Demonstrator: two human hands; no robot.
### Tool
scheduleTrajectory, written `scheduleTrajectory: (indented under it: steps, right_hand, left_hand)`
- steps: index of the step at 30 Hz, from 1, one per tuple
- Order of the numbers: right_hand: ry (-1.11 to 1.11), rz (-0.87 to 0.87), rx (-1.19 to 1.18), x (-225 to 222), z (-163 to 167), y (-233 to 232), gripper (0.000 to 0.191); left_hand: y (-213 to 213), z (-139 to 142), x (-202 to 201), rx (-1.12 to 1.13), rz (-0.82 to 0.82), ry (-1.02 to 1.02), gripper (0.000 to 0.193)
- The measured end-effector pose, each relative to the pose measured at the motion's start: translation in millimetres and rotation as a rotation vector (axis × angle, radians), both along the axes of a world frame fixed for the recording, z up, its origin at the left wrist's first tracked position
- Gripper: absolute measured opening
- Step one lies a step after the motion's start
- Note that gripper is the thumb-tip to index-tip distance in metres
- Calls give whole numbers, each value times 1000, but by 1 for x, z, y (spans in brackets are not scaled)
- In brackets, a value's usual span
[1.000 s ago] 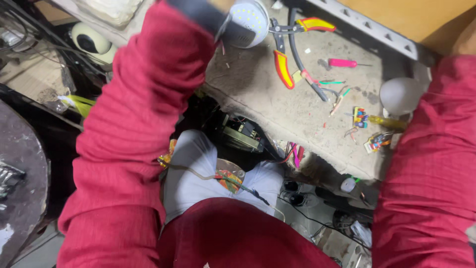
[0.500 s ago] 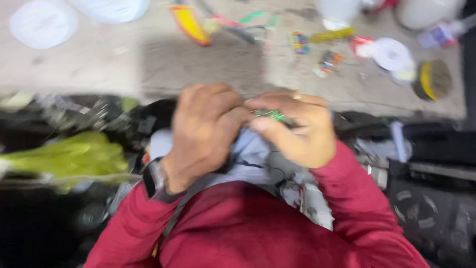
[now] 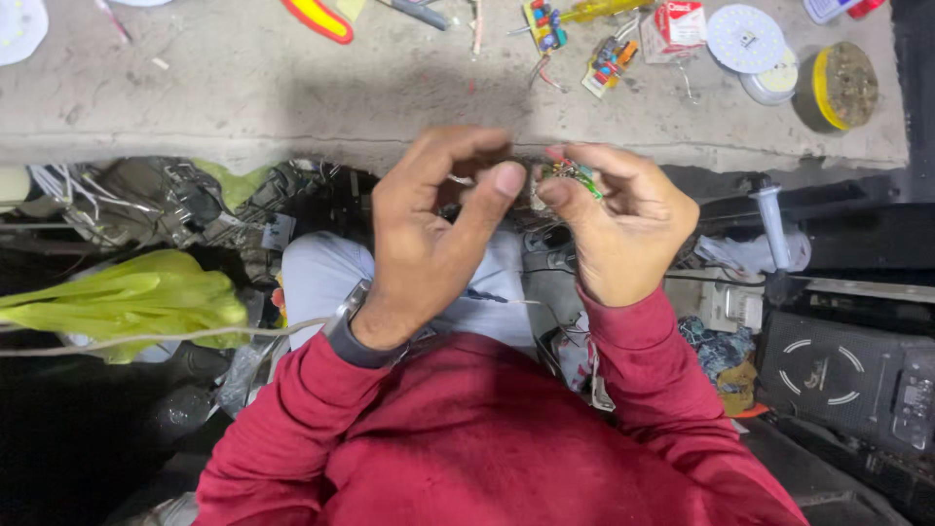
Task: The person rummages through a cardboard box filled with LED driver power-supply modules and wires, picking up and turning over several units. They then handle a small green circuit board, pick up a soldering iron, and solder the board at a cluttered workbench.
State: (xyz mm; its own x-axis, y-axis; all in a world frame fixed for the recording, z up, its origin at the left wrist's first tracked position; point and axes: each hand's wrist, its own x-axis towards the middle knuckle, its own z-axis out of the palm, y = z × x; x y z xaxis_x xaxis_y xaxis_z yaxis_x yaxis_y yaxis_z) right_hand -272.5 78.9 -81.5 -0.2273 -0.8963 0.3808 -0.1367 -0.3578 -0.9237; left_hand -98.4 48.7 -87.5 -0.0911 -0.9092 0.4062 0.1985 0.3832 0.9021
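Head view: your right hand (image 3: 623, 229) pinches a small wired component (image 3: 570, 173) with green and red leads, held above your lap at the edge of the concrete bench (image 3: 243, 88). Your left hand (image 3: 433, 229) is half-curled, thumb tip touching that component, not clearly gripping. I judge the part light and fragile, its leads thin and bendy: hold the body, not the wires. 2 small circuit boards (image 3: 584, 49) and a white LED disc (image 3: 745, 37) lie on the bench. Versus 0.5 s ago: both hands were bunched together lower over your lap; now they're raised and apart.
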Motion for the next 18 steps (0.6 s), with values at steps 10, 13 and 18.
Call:
scheduleTrajectory:
  steps: [10,13,18]
  right_hand:
    - [145,-33,-93,-3,-12,4,28]
    - [147,23,-77,0,-6,6,29]
    - [356,33,-168,-30,24,6,53]
  left_hand:
    - [-7,-14,-21,170,-191,205,12]
    - [-4,-16,-25,192,-177,253,9]
    - [5,7,-16,250,-181,500,10]
